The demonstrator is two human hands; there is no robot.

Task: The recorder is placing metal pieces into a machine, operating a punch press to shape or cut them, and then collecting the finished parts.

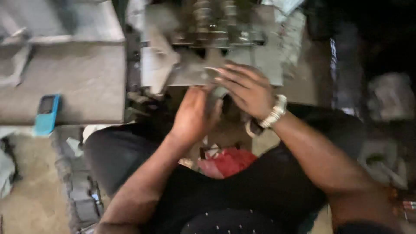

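Observation:
A grey metal engine part [216, 47] with springs and bolts on top stands in front of me at the top middle. My right hand [246, 89], with a white beaded wristband, rests flat against its lower front face, fingers spread. Just below and to the left, my left hand [195, 115] is curled around a small dark piece; blur hides what that piece is. The two hands touch each other.
A grey bench or block [65, 78] lies to the left with a small blue phone [47, 113] on its edge. Red cloth [227, 162] lies between my knees. Dark clutter fills the right side, and a sandy floor [30, 195] shows at lower left.

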